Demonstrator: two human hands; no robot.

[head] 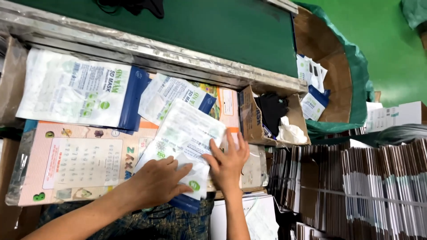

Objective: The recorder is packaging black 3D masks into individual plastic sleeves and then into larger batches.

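Centrally, a flat white plastic pouch with green print and a dark blue bottom edge was recorded lying on the table, tilted, with its far end pointing right. The left hand was laid flat over its near end, fingers slightly spread and pressing down on a white insert. The right hand was set at the pouch's right edge, fingers spread and curled over the film; nothing was pinched outright, as far as could be told.

Progress, as judged: the insert appeared partly seated at the mouth of the pouch, not fully slid in. Two like pouches were noted already lying to the far left, one large stack and one smaller pouch; more were seen dropped in a brown carton lined with green sheet at the far right. A small open cardboard box holding black and white soft items remained to the right of the hands.

Materials: glossy, crinkled film on the pouches; a matte pink printed card beneath; a dull metal rail; stacked corrugated board with ribbed edges at near right.
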